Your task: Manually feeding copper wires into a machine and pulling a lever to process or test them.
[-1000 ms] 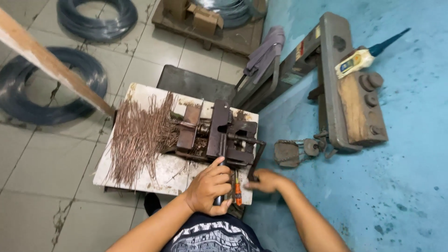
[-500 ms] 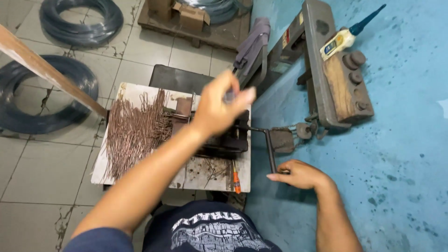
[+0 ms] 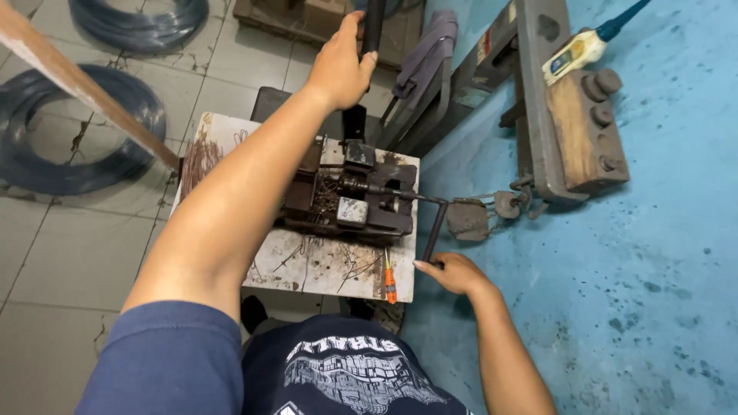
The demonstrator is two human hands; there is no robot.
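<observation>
Left hand (image 3: 338, 65) has its grip clamped on the black lever (image 3: 373, 27) top center, right hand (image 3: 453, 271) closed around the crank handle (image 3: 434, 230) of the machine (image 3: 354, 196) mid-frame on the table (image 3: 323, 269).

Bare forearms, dark blue clothing.
Short navy sleeve (image 3: 165, 357) on the left arm; dark tee (image 3: 346, 376) near the bottom edge, printed with pale lettering and a wavy graphic; both hands ungloved.
</observation>
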